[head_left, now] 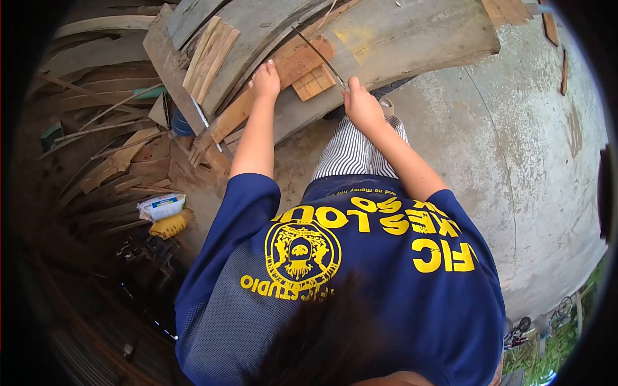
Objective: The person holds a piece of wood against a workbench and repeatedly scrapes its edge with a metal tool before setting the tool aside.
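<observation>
The right hand [362,105] has its fingers curled around a saw [320,56] whose handle is hidden. The left hand [264,80] presses flat, fingers together, on a reddish board [293,64] lying atop stacked planks [380,38]. Bare concrete floor [515,148] lies open to the right.

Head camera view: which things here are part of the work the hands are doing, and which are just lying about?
In use:
left hand on the reddish plank
right hand gripping the saw

Lying about:
white bag
yellow bag
scrap wood pile
</observation>
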`<state>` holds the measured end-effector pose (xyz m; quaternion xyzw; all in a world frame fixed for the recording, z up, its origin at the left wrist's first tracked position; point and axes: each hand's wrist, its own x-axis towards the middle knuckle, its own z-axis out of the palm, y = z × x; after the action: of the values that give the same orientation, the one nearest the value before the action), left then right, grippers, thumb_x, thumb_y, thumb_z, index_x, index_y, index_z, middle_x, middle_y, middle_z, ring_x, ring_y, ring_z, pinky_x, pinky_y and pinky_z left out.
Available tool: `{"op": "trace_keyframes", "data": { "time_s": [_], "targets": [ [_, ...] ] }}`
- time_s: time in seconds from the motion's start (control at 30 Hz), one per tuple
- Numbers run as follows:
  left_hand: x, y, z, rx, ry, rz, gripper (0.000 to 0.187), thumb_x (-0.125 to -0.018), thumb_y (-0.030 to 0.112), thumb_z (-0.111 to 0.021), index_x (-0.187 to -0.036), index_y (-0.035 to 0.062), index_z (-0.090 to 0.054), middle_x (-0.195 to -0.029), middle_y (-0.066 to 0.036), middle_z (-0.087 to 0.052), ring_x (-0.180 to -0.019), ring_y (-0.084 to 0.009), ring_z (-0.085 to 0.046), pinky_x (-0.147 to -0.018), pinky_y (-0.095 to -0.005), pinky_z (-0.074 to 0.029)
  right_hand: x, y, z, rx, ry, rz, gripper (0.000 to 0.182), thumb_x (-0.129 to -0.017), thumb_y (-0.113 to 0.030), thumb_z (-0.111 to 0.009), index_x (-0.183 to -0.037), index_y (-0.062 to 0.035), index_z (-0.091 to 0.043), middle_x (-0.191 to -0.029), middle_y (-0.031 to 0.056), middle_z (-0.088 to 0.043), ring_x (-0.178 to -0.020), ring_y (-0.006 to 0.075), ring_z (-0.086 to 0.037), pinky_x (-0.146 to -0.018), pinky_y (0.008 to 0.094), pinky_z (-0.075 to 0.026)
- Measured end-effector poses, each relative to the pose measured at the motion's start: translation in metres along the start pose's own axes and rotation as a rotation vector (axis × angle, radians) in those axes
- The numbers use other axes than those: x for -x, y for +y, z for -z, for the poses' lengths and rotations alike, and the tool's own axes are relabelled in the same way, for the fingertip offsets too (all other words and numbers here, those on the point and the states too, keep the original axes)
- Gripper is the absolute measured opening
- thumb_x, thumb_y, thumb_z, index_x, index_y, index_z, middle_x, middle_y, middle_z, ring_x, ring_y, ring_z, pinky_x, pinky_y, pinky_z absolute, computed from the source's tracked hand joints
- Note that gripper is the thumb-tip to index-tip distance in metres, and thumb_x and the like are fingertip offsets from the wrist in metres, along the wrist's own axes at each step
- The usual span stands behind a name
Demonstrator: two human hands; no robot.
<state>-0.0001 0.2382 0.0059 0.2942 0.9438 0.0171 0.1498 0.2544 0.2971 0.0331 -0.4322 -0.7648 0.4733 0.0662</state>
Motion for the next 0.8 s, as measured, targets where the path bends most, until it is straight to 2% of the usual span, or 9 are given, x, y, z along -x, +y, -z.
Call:
{"op": "trace_keyframes", "data": {
  "time_s": [0.07, 0.1, 0.2, 0.23, 0.27, 0.33, 0.47, 0.67, 0.8],
  "targets": [
    [-0.014, -0.003, -0.001, -0.182, -0.122, -0.053, 0.055, -0.095, 0.043, -0.022, -0.103, 0.0083, -0.063, -0.107, -0.015, -0.062, -0.106, -0.0316, -0.054, -0.093, -0.0465, -0.033, 0.0, -0.004, -0.004, 0.054, -0.021, -0.041, 0.023, -0.09, -0.021, -0.046, -0.098, -0.0014, -0.035, -0.086, 0.0274, -0.06, -0.073, 0.0429, -0.061, -0.062, 0.0499, -0.05],
    [-0.017, -0.003, -0.004, -0.173, -0.073, -0.106, 0.056, -0.095, 0.04, -0.023, -0.094, 0.0057, -0.066, -0.098, -0.017, -0.065, -0.1, -0.0322, -0.058, -0.089, -0.0458, -0.035, 0.0, -0.007, -0.004, 0.078, -0.016, -0.061, 0.022, -0.09, -0.02, -0.046, -0.097, -0.0013, -0.035, -0.084, 0.0287, -0.059, -0.073, 0.0442, -0.06, -0.062, 0.0508, -0.049],
    [-0.022, 0.001, -0.016, -0.22, -0.081, -0.057, 0.057, -0.094, 0.036, -0.022, -0.083, 0.0036, -0.068, -0.088, -0.018, -0.066, -0.091, -0.0335, -0.06, -0.085, -0.0461, -0.038, 0.008, -0.014, -0.001, 0.157, -0.051, -0.12, 0.019, -0.092, -0.019, -0.042, -0.095, -0.0014, -0.036, -0.08, 0.0294, -0.059, -0.071, 0.0449, -0.059, -0.06, 0.0522, -0.047],
    [-0.02, 0.001, -0.021, -0.205, 0.026, -0.069, 0.055, -0.093, 0.031, -0.025, -0.074, 0.0019, -0.067, -0.08, -0.018, -0.066, -0.083, -0.0334, -0.061, -0.081, -0.0456, -0.04, 0.016, -0.018, 0.003, 0.205, -0.118, -0.155, 0.017, -0.091, -0.017, -0.042, -0.096, -0.0012, -0.036, -0.081, 0.0282, -0.06, -0.071, 0.0429, -0.061, -0.059, 0.0504, -0.049],
    [-0.019, 0.0, -0.023, -0.191, 0.023, -0.075, 0.055, -0.093, 0.031, -0.025, -0.074, 0.0019, -0.067, -0.08, -0.018, -0.066, -0.083, -0.0334, -0.061, -0.081, -0.0456, -0.04, 0.023, -0.023, 0.008, 0.256, -0.183, -0.192, 0.016, -0.09, -0.014, -0.041, -0.097, -0.0011, -0.036, -0.082, 0.027, -0.06, -0.071, 0.041, -0.063, -0.058, 0.0487, -0.051],
    [-0.021, -0.004, -0.029, -0.169, 0.123, -0.107, 0.049, -0.092, 0.03, -0.032, -0.071, 0.0031, -0.068, -0.078, -0.014, -0.067, -0.086, -0.027, -0.06, -0.083, -0.0403, -0.038, 0.042, -0.037, 0.017, 0.296, -0.222, -0.23, 0.014, -0.088, -0.01, -0.041, -0.097, -0.001, -0.036, -0.08, 0.0268, -0.06, -0.071, 0.0408, -0.063, -0.058, 0.0491, -0.05],
    [-0.02, -0.009, -0.032, -0.058, 0.282, -0.225, 0.044, -0.09, 0.026, -0.037, -0.065, 0.0035, -0.065, -0.077, -0.011, -0.066, -0.082, -0.0254, -0.058, -0.082, -0.0392, -0.038, 0.043, -0.053, 0.019, 0.305, -0.279, -0.322, 0.014, -0.087, -0.01, -0.04, -0.098, -0.0009, -0.036, -0.079, 0.0277, -0.06, -0.071, 0.0419, -0.062, -0.058, 0.0503, -0.05],
    [-0.02, -0.01, -0.029, 0.012, 0.152, -0.148, 0.04, -0.088, 0.026, -0.04, -0.062, 0.0047, -0.061, -0.074, -0.01, -0.065, -0.076, -0.026, -0.059, -0.077, -0.0394, -0.04, -0.049, -0.052, -0.024, 0.234, -0.173, -0.291, 0.016, -0.091, -0.015, -0.037, -0.098, -0.0007, -0.037, -0.074, 0.0284, -0.06, -0.071, 0.0446, -0.061, -0.06, 0.0522, -0.048],
    [-0.022, -0.008, -0.023, 0.073, 0.057, -0.117, 0.04, -0.087, 0.027, -0.039, -0.063, 0.0057, -0.063, -0.073, -0.01, -0.065, -0.072, -0.0271, -0.06, -0.075, -0.0394, -0.041, -0.064, -0.052, -0.03, 0.286, -0.178, -0.269, 0.016, -0.092, -0.016, -0.037, -0.097, -0.0009, -0.036, -0.072, 0.0291, -0.06, -0.069, 0.0459, -0.059, -0.058, 0.0531, -0.047]
  ]
}}
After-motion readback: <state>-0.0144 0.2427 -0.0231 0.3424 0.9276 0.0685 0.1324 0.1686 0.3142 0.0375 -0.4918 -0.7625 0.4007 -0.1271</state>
